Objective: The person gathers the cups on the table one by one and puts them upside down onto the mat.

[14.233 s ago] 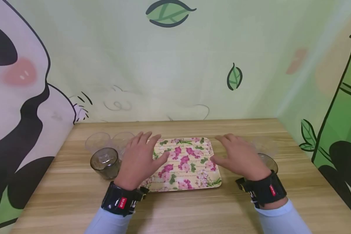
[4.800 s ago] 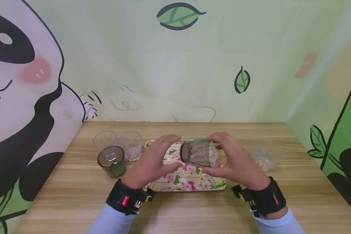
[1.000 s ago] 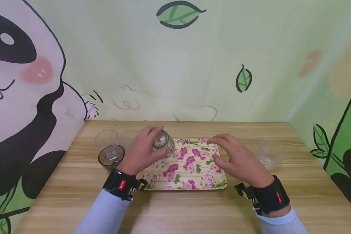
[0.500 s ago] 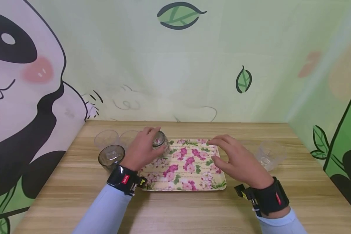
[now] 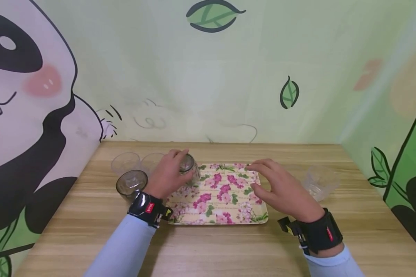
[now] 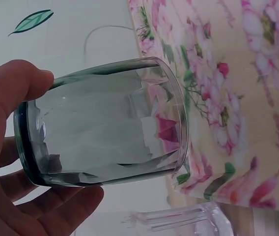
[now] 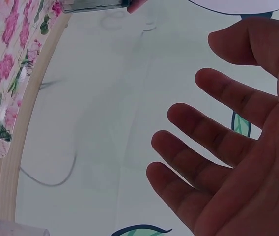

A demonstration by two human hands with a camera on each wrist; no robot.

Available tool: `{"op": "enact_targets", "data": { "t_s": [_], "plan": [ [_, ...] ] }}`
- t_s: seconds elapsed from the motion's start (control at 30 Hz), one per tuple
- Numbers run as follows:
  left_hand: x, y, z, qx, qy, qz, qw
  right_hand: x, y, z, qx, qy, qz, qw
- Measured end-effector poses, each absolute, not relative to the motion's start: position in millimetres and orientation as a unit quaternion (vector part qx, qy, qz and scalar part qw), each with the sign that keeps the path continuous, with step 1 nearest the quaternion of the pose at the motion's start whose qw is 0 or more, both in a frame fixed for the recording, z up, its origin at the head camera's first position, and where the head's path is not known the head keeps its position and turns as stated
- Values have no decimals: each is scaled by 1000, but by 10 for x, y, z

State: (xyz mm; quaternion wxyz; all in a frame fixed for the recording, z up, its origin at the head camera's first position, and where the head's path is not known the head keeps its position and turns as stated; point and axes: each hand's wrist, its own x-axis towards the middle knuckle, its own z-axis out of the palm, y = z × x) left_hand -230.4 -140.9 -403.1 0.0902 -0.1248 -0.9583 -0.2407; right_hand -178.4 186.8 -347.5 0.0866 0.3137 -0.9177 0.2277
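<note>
My left hand [image 5: 169, 175] grips a smoky grey drinking glass [image 6: 105, 120] by its thick base end, thumb on one side and fingers on the other. The glass is upside down at the back left corner of the flowered tray [image 5: 225, 207], its rim right at the tray surface in the left wrist view. The hand hides part of it in the head view. My right hand [image 5: 280, 188] hovers off the tray's right side with fingers spread and loosely bent, holding nothing; the right wrist view [image 7: 228, 132] shows its bare palm side.
Another smoky glass [image 5: 131, 182] stands upright left of the tray, close to my left wrist. Two clear glasses [image 5: 125, 162] are behind it, one partly hidden by my hand. Clear glassware [image 5: 319, 182] stands right of the tray. A printed wall [image 5: 208, 88] closes off the table's back.
Earlier the smoky glass stood at the right; then my right hand held it sideways over the tray. My left hand took it, inverted, and carried it left to the tray's back corner.
</note>
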Motion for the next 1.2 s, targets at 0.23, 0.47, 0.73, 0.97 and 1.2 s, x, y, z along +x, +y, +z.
{"op": "enact_targets", "data": {
  "t_s": [0.23,0.47,0.73,0.97,1.2],
  "plan": [
    [-2352,-1401,-4107,-127,-957,-244,92,-1778,1872,-3485,311,-918,229,87],
    [-2379,-1395,-4142,-124,-957,-245,89,-1782,1872,-3487,313,-917,231,89],
    [-2408,-1386,-4156,-121,-959,-242,82,-1783,1875,-3491,308,-919,230,87],
    [-2439,-1370,-4177,-119,-962,-233,79,-1795,1883,-3505,308,-920,227,88],
    [-2450,-1358,-4180,-124,-961,-235,75,-1798,1892,-3511,303,-923,224,84]
  ]
}}
